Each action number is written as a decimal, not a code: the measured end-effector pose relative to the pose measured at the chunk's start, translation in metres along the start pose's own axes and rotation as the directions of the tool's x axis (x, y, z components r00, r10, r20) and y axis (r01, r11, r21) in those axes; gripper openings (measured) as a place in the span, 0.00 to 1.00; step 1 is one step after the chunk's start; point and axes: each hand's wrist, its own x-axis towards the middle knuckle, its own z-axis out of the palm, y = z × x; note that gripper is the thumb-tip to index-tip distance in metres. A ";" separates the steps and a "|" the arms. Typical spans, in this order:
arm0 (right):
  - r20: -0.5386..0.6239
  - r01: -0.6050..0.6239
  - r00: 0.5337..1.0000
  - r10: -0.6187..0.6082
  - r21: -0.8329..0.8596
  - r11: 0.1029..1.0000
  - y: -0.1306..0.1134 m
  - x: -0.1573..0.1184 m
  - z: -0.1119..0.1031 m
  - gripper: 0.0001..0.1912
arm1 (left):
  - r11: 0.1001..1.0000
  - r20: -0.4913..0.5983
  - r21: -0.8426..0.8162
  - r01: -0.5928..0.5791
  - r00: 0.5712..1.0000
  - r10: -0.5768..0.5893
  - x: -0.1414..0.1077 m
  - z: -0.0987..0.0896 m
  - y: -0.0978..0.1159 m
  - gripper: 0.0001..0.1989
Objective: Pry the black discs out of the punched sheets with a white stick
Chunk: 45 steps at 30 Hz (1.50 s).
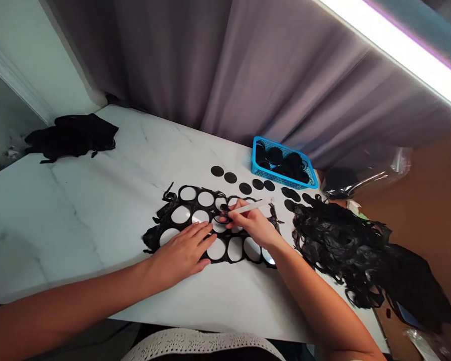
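Observation:
A black sheet (192, 203) with rows of round holes lies on the white marbled table (97, 210), which shows through the holes. My left hand (184, 250) rests flat on the sheet's lower left part, fingers spread. My right hand (248, 220) is closed around a thin whitish stick-like tool (252, 205) above the middle of the sheet. Something small and dark is by its fingertips, too small to make out. Several black discs (230, 178) lie beyond the sheet.
A blue basket (285, 182) of black round pieces stands at the back right. A heap of black scraps (334, 240) covers the right edge. Black cloth (71, 138) lies far left, and a clear plastic bag (383, 173) is behind the scraps.

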 end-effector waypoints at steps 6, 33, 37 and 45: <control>0.094 0.153 0.988 -0.126 -0.406 0.901 0.009 -0.017 0.010 0.13 | 1.000 -0.009 0.006 0.019 1.000 -0.019 -0.007 0.006 0.000 0.23; -0.240 0.058 0.774 -0.586 -0.895 0.443 0.002 -0.007 -0.037 0.09 | 0.992 0.001 0.124 -0.030 1.000 0.030 -0.007 0.010 -0.002 0.23; -0.461 -0.019 0.801 -0.381 -0.656 0.754 -0.015 -0.002 -0.063 0.13 | 0.994 -0.011 0.102 -0.034 0.999 0.035 -0.009 0.000 0.002 0.23; 0.036 0.024 0.999 -0.019 -0.127 0.992 0.002 -0.051 0.013 0.14 | 0.997 -0.050 0.081 -0.004 0.999 0.009 -0.037 -0.006 0.038 0.15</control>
